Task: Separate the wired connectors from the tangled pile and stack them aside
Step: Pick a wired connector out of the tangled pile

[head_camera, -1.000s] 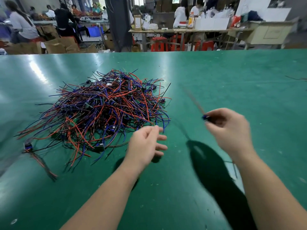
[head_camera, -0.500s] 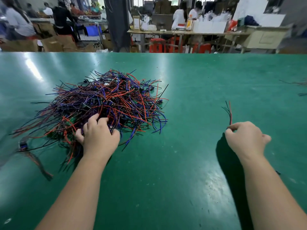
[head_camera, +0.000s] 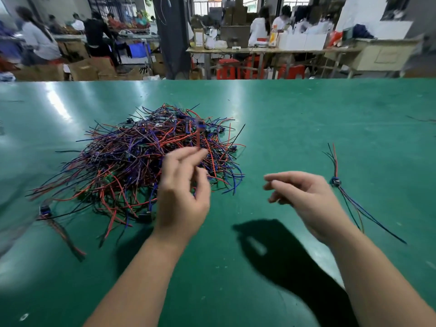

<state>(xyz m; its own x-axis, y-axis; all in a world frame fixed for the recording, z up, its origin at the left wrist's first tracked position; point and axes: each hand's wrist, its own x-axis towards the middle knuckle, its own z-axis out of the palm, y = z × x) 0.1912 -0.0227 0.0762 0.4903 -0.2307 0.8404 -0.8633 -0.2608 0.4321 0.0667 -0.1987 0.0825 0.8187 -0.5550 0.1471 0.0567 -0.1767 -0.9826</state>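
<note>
the left hand (head_camera: pixel 181 185) pinches one wired connector (head_camera: pixel 199 135) by its wires and holds it up, blurred, over the right side of the tangled pile (head_camera: pixel 132 161). the right hand (head_camera: pixel 304 197) hangs with loose fingers and holds nothing. just beside it a separated connector (head_camera: pixel 335 181) lies on the green tabletop (head_camera: pixel 306 114), well apart from the pile.

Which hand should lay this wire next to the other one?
Probably the right hand: open, empty, beside the set-aside blue connector with coloured wires. The left hand pinches a red-wired connector above the tangled pile.
</note>
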